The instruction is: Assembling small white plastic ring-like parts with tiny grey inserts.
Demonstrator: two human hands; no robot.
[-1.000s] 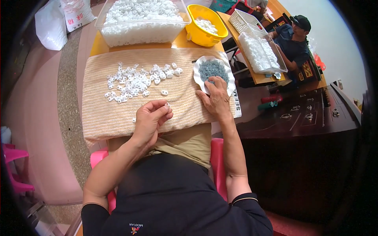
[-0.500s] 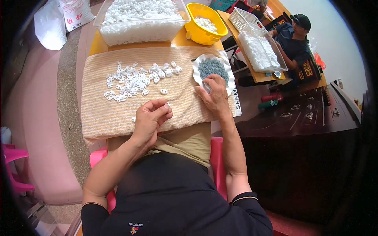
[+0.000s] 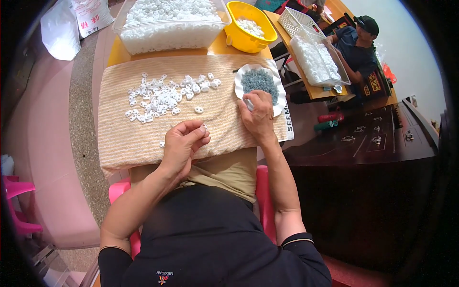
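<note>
My left hand (image 3: 183,143) is closed in a pinch over the near part of the striped cloth (image 3: 124,153). A small white plastic piece (image 3: 204,126) pokes out between its thumb and forefinger. At the near edge of a white wavy-rimmed dish (image 3: 240,82), my right hand (image 3: 260,115) has its fingers curled together, and what they hold, if anything, is hidden. Tiny grey-blue parts (image 3: 258,81) are heaped in that dish. Beyond my left hand lies a loose spread of white two-holed pieces (image 3: 160,98). One single piece (image 3: 198,110) sits apart from them.
At the table's far side stand a clear bin (image 3: 167,40) full of white pieces and a yellow basin (image 3: 246,45) with more pieces. A person (image 3: 356,48) sits at another table on the right, by a bin of white pieces (image 3: 315,62). White sacks (image 3: 60,36) stand at far left.
My right hand has drawn back slightly toward me at the dish, its thumb and fingers closer together. My left hand keeps its pinch on the white piece.
</note>
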